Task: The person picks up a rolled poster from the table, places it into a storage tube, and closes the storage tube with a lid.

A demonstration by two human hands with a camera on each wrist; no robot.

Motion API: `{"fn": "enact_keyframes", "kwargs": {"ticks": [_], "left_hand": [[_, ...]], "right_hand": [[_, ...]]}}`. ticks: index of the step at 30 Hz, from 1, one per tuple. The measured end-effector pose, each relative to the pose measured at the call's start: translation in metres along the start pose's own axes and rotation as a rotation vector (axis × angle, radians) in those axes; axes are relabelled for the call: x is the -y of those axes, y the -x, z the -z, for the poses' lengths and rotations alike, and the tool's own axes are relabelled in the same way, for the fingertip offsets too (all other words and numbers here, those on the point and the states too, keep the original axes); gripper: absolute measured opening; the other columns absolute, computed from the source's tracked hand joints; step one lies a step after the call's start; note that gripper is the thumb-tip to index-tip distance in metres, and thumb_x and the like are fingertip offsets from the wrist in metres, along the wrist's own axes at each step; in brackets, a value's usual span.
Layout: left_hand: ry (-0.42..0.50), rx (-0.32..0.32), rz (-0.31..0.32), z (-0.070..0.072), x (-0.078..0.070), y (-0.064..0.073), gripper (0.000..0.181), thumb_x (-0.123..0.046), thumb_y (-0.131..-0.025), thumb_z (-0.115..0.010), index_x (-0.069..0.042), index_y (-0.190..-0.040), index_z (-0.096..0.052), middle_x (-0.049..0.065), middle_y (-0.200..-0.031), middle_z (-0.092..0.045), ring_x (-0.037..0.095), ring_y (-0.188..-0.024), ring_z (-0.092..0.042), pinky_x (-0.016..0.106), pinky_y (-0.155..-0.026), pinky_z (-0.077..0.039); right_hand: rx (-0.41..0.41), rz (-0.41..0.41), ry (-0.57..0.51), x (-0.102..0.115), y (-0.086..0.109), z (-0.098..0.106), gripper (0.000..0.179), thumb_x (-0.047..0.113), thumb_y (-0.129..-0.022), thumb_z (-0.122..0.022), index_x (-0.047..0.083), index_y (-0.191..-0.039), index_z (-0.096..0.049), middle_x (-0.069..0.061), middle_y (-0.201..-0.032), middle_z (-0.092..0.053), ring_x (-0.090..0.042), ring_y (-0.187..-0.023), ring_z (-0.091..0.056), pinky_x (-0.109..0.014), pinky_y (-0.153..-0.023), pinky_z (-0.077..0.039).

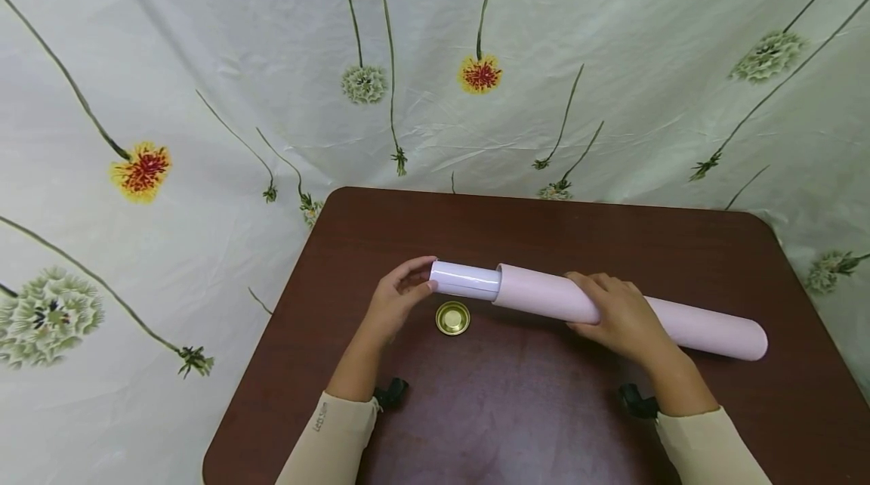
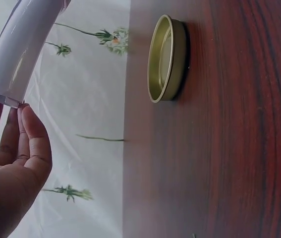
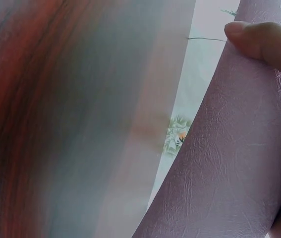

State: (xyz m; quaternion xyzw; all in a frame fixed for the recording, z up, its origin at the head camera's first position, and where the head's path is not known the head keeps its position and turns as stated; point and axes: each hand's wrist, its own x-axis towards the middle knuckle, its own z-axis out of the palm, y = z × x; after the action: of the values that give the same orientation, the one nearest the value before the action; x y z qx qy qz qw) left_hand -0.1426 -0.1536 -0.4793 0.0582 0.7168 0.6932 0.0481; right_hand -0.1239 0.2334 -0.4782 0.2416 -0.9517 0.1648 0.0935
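Note:
A long pink tube (image 1: 547, 293) is gripped around its middle by my right hand (image 1: 621, 319). In the right wrist view the thumb lies across the wrinkled surface of the tube (image 3: 229, 148). Out of its left end sticks a glossy white paper roll (image 1: 465, 280), partly hidden inside. My left hand (image 1: 397, 296) pinches the outer end of that roll with fingertips and thumb; the left wrist view shows the fingertips right at the rim of the roll (image 2: 19, 54). Just below the roll, a round gold metal cap (image 1: 452, 318) lies on the table, hollow side up.
The dark reddish-brown wooden table (image 1: 476, 409) has rounded corners. Behind it and to the left hangs a pale cloth (image 1: 285, 54) printed with flowers. Black straps with small devices (image 1: 391, 393) sit at both wrists.

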Motion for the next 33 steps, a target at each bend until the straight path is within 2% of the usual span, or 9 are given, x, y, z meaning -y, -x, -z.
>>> {"fn": "enact_keyframes", "kwargs": {"ticks": [5,17,33], "left_hand": [[-0.002,0.001,-0.009,0.0,-0.001,0.0,0.044,-0.007,-0.093,-0.071,-0.006,-0.135,-0.061,0.02,-0.124,-0.062,0.019,-0.109,-0.062,0.02,-0.09,-0.054],[0.004,0.029,0.021,-0.005,0.0,0.001,0.044,-0.01,-0.092,-0.072,-0.007,-0.135,-0.062,0.021,-0.125,-0.063,0.025,-0.111,-0.061,0.02,-0.088,-0.053],[-0.012,0.06,0.042,-0.011,0.005,0.002,0.045,-0.01,-0.093,-0.071,-0.008,-0.137,-0.062,0.021,-0.13,-0.063,0.017,-0.107,-0.064,0.021,-0.089,-0.053]], "right_hand": [[-0.008,0.003,-0.004,0.002,0.0,-0.001,0.078,0.034,-0.075,-0.088,0.016,-0.143,-0.052,-0.014,-0.115,-0.067,-0.037,-0.104,-0.065,-0.058,-0.091,-0.046],[-0.002,-0.004,-0.015,0.008,-0.003,-0.006,0.077,0.035,-0.075,-0.088,0.017,-0.142,-0.053,-0.013,-0.114,-0.067,-0.036,-0.103,-0.065,-0.057,-0.091,-0.046],[-0.007,0.012,-0.011,0.014,-0.004,-0.01,0.077,0.035,-0.075,-0.087,0.018,-0.142,-0.054,-0.01,-0.112,-0.067,-0.033,-0.101,-0.066,-0.054,-0.088,-0.046]]}}
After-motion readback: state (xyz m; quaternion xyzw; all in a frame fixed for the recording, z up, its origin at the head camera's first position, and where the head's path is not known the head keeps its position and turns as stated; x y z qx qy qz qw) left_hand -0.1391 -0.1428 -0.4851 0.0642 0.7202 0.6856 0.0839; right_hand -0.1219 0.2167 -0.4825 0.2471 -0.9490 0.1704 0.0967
